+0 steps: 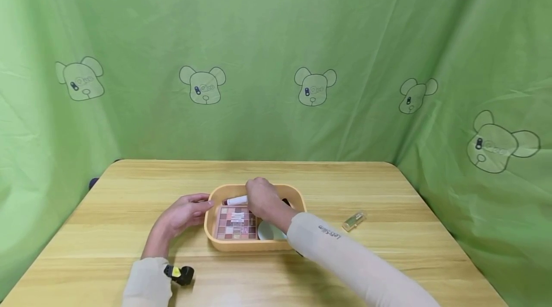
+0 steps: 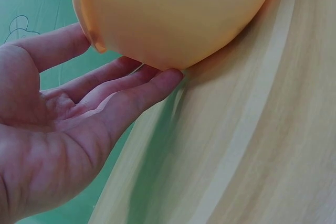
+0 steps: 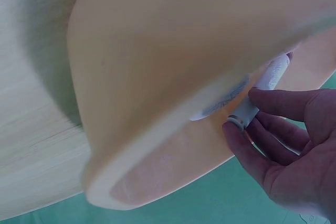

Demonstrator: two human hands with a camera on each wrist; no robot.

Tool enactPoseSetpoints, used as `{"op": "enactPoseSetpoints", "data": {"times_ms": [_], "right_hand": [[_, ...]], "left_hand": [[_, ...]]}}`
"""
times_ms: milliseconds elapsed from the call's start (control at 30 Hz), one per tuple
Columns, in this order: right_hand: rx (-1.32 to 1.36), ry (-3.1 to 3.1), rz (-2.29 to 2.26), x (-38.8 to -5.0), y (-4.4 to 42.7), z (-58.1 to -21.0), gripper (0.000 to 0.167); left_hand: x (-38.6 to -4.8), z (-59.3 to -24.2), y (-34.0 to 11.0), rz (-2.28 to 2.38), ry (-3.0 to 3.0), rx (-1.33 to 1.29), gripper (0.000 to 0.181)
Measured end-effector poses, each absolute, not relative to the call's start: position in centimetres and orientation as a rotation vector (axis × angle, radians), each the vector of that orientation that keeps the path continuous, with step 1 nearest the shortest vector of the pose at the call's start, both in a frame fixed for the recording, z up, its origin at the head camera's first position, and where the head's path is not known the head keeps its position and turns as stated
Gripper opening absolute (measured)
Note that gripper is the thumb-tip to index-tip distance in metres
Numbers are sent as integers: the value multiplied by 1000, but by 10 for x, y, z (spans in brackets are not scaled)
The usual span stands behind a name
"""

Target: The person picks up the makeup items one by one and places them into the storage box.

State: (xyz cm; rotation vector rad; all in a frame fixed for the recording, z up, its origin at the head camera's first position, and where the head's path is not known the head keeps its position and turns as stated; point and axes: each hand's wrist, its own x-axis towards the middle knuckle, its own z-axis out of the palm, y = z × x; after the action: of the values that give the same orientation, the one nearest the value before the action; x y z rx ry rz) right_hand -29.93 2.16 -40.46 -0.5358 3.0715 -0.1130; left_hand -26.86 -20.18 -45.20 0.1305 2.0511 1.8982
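Note:
A yellow-orange plastic basket (image 1: 254,245) stands on the table. My right hand (image 1: 264,200) reaches inside and pinches a slim white lipstick tube (image 3: 266,80) with a dark end, seen lying across the back of the basket in the head view. My left hand (image 1: 187,213) rests against the basket's left end, its fairly straight fingers touching rim and outer wall. In the basket lie an eyeshadow palette (image 1: 236,223) and a round pale compact (image 1: 268,231). A black item (image 1: 286,201) shows only partly behind my right wrist.
A small clear, yellowish box (image 1: 354,221) lies on the wooden table (image 1: 366,187) to the right of the basket. Green curtains (image 1: 258,34) printed with bear heads hang behind and at both sides. A black camera strap (image 1: 180,275) is on the left wrist.

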Motion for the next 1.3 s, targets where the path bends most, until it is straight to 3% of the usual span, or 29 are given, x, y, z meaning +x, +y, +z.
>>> {"op": "enactPoseSetpoints", "data": {"times_ms": [1300], "right_hand": [[-608,3103,-80,-303,42,-401,10]], "left_hand": [[-267,-451,-201,1907,2044,107,61]]}}
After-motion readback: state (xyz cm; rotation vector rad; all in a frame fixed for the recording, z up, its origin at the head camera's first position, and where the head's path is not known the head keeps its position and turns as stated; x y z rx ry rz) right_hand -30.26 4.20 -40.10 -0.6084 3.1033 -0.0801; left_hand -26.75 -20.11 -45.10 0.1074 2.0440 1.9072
